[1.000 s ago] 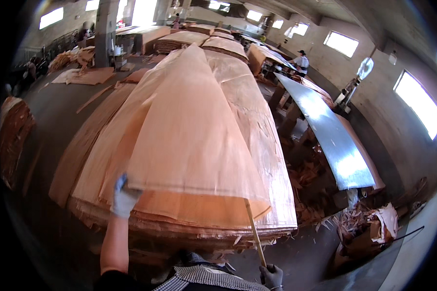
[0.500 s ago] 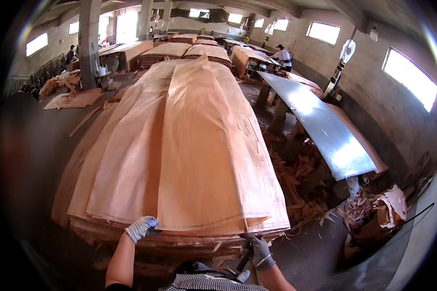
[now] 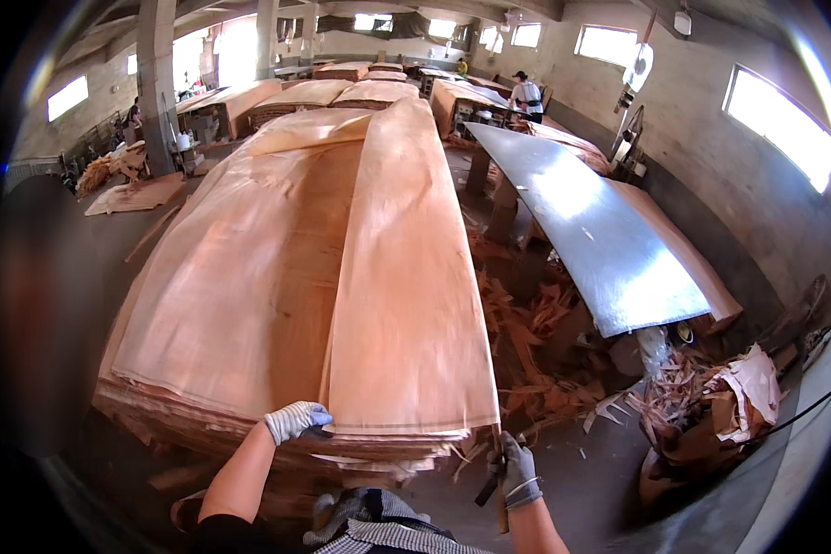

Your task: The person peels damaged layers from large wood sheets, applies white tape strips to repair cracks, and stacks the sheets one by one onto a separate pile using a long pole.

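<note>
A long, narrow sheet of orange-tan wood veneer [image 3: 411, 295] lies lengthwise along the right side of a broad veneer stack [image 3: 185, 406]. My left hand [image 3: 295, 422], in a pale glove with a dark fingertip area, is closed at this sheet's near left corner. By the near right corner, my right hand [image 3: 519, 469], in a grey glove, is closed around a thin, light brown strip [image 3: 502, 517], whose upper end meets the corner. A dark, flat piece [image 3: 486, 489] juts from the same hand; its kind is unclear. Another wide veneer sheet [image 3: 203, 305] covers the left side, its far end folded.
To the right stands a shiny metal-topped table [image 3: 609, 231], with veneer scraps [image 3: 526, 342] below and a scrap heap [image 3: 739, 397] nearer. More veneer stacks [image 3: 305, 94] fill the back. A person [image 3: 526, 96] stands far right; a pillar [image 3: 156, 83] rises at left.
The narrow sheet has shifted right across the stack, baring a darker strip of veneer on its left. Both hands have moved right with it, still at its near corners. The view has shifted slightly.
</note>
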Demonstrator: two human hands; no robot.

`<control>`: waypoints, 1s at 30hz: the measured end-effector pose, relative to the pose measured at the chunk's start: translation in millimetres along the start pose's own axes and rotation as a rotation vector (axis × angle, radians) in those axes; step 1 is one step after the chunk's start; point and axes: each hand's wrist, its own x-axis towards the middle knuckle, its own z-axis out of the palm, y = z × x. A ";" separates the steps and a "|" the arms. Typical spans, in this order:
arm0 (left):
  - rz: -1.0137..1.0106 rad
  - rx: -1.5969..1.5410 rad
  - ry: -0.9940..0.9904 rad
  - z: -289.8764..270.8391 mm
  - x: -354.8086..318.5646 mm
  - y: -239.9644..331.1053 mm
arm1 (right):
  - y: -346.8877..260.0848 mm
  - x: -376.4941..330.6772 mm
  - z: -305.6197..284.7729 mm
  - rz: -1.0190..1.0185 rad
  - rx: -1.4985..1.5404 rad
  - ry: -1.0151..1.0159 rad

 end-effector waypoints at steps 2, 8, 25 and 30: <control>0.000 -0.019 -0.062 39.0 23.7 13.7 | -14.7 13.3 -43.7 -0.083 0.003 0.081; -0.106 -0.396 -0.259 159.0 106.3 66.9 | -76.5 41.5 -152.1 -0.177 -0.094 0.247; -0.175 -0.428 -0.559 494.9 428.6 297.2 | -381.1 183.8 -413.1 -0.258 -0.157 0.388; -0.112 -0.535 -0.530 591.6 528.7 371.7 | -464.1 267.8 -500.6 -0.312 -0.206 0.332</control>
